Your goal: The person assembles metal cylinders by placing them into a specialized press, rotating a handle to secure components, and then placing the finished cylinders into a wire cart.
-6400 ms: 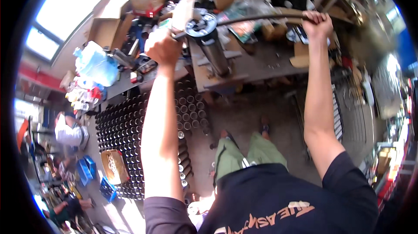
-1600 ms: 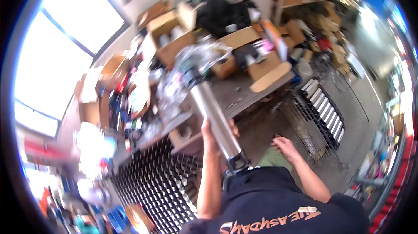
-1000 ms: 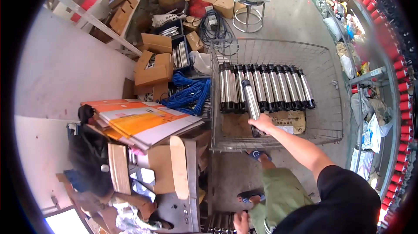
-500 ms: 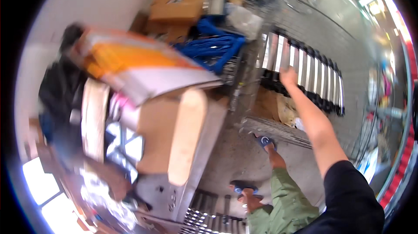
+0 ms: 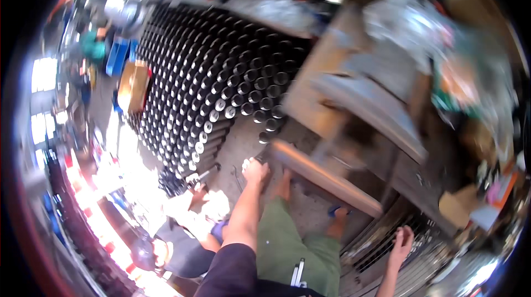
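In the head view, dark tubes are packed in rows on a workshop floor beside a workbench. The left hand is held near them, its fingers curled; whether anything is gripped cannot be told. The right hand, fingers loosely opened, is held out near a wire basket.

On my feed, I note metal-looking tubes with shiny ends, glossy crinkled plastic film, and matt cardboard at the bench's edge.
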The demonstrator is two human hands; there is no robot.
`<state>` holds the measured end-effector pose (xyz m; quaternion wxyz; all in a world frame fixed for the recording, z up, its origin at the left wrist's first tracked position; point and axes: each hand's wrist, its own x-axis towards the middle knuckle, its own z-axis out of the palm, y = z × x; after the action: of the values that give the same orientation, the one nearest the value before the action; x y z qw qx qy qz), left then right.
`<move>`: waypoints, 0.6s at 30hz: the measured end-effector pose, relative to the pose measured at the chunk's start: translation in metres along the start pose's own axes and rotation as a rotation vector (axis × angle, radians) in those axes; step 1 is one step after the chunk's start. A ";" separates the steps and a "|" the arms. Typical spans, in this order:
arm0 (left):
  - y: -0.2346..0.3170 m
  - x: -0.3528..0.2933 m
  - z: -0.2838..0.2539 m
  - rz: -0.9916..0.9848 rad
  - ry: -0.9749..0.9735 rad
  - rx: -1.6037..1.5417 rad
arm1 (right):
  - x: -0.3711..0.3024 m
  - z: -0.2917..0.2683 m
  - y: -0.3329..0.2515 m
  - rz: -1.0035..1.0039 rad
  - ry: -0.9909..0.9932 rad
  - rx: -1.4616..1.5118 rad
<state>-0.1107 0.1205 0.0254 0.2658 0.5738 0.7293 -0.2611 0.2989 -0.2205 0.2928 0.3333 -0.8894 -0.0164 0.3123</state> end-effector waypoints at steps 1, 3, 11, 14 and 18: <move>0.019 0.017 -0.015 -0.066 -0.009 0.060 | -0.005 0.032 -0.027 -0.082 -0.060 -0.072; 0.015 0.049 -0.008 -0.189 -0.094 0.045 | -0.002 0.066 -0.053 -0.249 -0.132 -0.196; -0.042 0.070 0.030 -0.217 -0.098 -0.311 | 0.041 0.139 -0.122 0.114 -0.179 0.077; -0.061 -0.022 -0.031 -0.335 -0.036 -0.649 | 0.037 0.101 -0.125 0.286 -0.400 0.050; -0.198 -0.264 -0.112 -0.099 -0.624 -1.678 | 0.020 0.026 -0.073 0.222 -0.497 -0.227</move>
<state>-0.2612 -0.0270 0.3028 0.7724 0.0616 0.5988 0.2026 0.3137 -0.1434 0.3109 0.1814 -0.8137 -0.0347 0.5512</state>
